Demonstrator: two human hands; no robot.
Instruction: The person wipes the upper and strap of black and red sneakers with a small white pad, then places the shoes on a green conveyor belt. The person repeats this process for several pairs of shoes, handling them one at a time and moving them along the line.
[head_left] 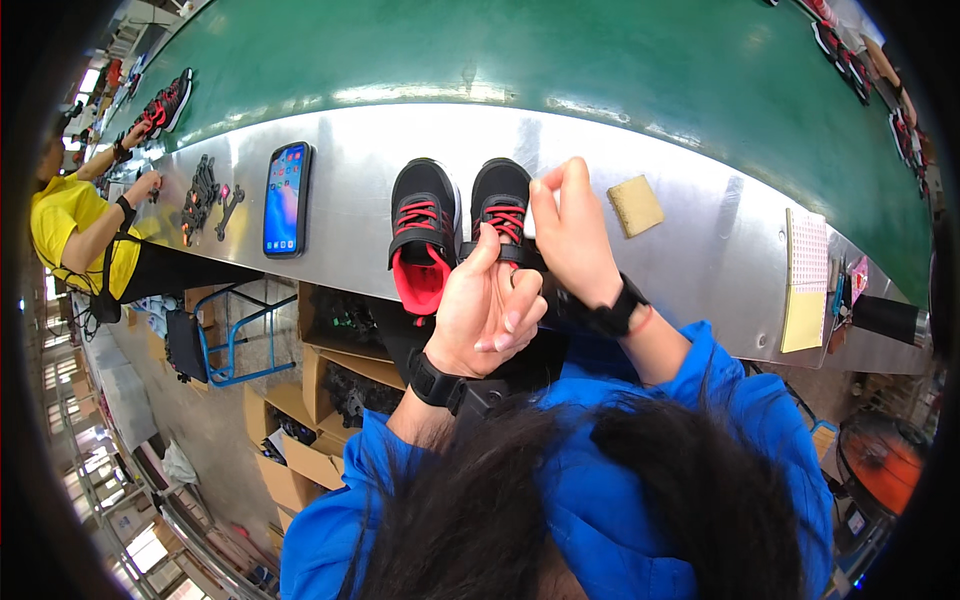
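Observation:
Two black sneakers with red laces stand side by side on the metal bench, toes pointing away from me. The left sneaker (421, 220) shows its red lining and stands untouched. At the heel of the right sneaker (500, 186) is my left hand (485, 318), palm turned up and fingers curled, the thumb over the shoe's opening. That hand hides most of the heel. My right hand (578, 232) pinches a small white block (530, 216) against the right sneaker's outer side. Most of the block is covered by the fingers, so its kind is unclear.
A tan sponge block (635, 206) lies right of my right hand. Leftward are a phone (287, 200) and black straps (203, 195). A green conveyor belt (450, 50) runs behind the bench. A co-worker in yellow (85, 225) handles a shoe; paper sheets (805, 280) lie at right.

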